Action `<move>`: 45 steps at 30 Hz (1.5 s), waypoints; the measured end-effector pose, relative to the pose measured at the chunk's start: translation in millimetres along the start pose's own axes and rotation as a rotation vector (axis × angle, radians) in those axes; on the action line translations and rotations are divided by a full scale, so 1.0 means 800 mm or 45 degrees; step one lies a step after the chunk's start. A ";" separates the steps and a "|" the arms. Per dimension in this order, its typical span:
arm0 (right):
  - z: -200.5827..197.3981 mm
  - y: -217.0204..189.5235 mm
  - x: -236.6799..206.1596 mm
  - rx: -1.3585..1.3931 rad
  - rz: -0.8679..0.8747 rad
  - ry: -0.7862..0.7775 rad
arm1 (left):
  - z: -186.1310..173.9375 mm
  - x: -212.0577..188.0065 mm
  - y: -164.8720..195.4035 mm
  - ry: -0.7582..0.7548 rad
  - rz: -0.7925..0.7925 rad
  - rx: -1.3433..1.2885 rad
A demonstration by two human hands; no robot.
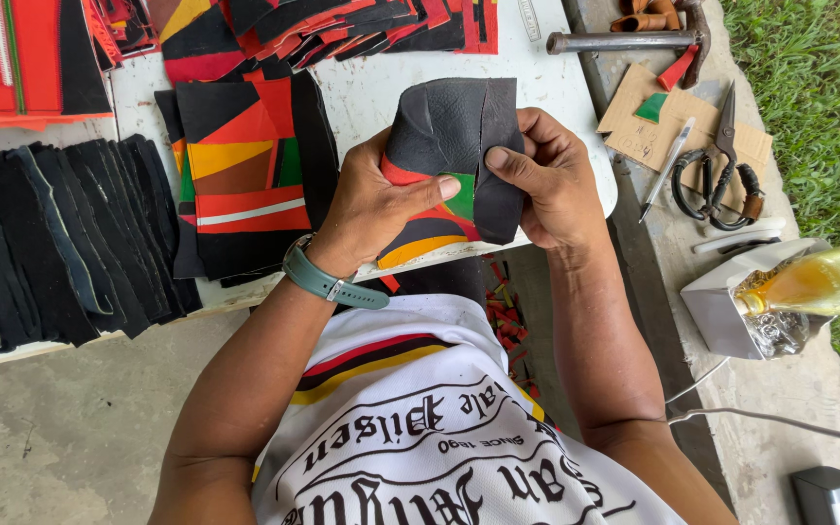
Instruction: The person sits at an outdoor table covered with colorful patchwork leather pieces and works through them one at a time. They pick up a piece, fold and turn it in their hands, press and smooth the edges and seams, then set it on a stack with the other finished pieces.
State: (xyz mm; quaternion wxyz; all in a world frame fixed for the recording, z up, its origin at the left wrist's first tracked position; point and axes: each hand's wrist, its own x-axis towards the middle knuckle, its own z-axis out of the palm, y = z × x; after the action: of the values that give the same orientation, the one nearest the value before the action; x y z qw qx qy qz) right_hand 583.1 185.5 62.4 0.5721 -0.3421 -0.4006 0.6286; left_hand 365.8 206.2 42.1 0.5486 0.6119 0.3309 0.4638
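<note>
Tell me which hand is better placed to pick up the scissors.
The right hand, probably. The scissors lie on the cardboard to the person's right, near that hand. The left hand is farther away and grips the multicoloured piece with thumb and fingers.

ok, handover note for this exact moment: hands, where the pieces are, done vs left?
Left hand: thumb pressed on the multicoloured patchwork piece, holding it with its black backing above the white table.
Right hand: grip on the backing's right edge, folding it over.
Stacks: black strips at left, a finished-looking colour panel centre, more colour pieces at top.
Scissors and hammer lie to the right, untouched.
Done: edge partly folded. Left: the rest of this piece.
</note>
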 end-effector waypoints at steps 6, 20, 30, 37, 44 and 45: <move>-0.001 0.002 -0.001 -0.048 -0.040 0.007 | 0.001 0.000 -0.003 -0.002 -0.038 -0.068; -0.007 0.017 0.000 -0.362 -0.224 0.030 | 0.005 0.001 0.002 0.032 -0.095 -0.120; -0.012 0.000 -0.007 -0.432 -0.069 -0.024 | 0.008 0.009 0.003 0.107 -0.022 0.043; -0.020 0.005 -0.009 -0.189 -0.038 -0.088 | 0.013 0.011 0.001 0.129 0.006 0.084; -0.015 0.005 -0.009 -0.295 -0.138 -0.047 | 0.014 0.013 -0.002 0.120 -0.008 -0.013; -0.014 0.005 -0.008 -0.281 -0.142 -0.043 | 0.014 0.014 -0.002 0.122 -0.018 -0.022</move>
State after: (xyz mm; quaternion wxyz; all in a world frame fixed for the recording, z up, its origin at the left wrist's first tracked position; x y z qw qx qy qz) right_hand 591.9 180.1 53.8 0.5583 -0.3696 -0.4952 0.5536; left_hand 379.9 212.5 42.8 0.5406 0.5818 0.3571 0.4916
